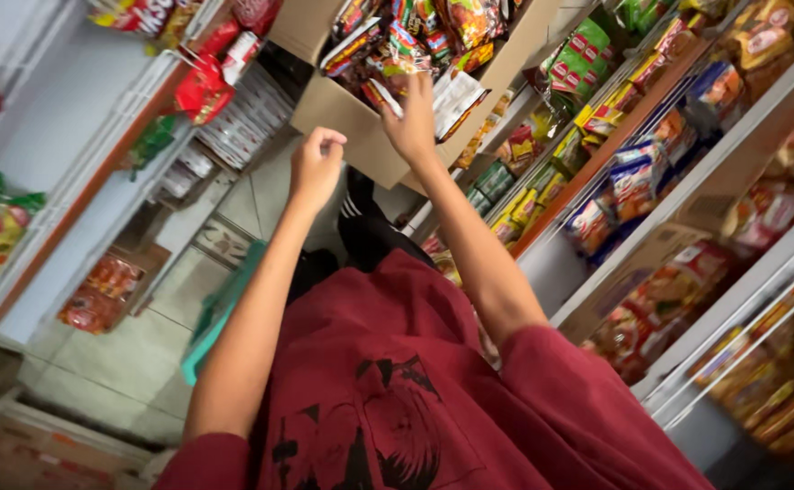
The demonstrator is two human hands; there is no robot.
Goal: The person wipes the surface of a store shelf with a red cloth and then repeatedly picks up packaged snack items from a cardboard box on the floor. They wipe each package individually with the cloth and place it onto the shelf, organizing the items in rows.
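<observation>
In a narrow shop aisle with a pale tiled floor (pixel 134 354), white wire-fronted shelves (pixel 687 209) packed with bright snack packets line both sides, and an open cardboard box (pixel 347 118) full of packets sits ahead, just beyond the person's raised arms. The right hand (pixel 412 122) reaches over the box's near edge with its fingers closed on a slim white packet (pixel 386 97) at the rim. The left hand (pixel 315 166) hovers just below the box, loosely curled with fingertips pinched together, holding nothing that can be seen.
</observation>
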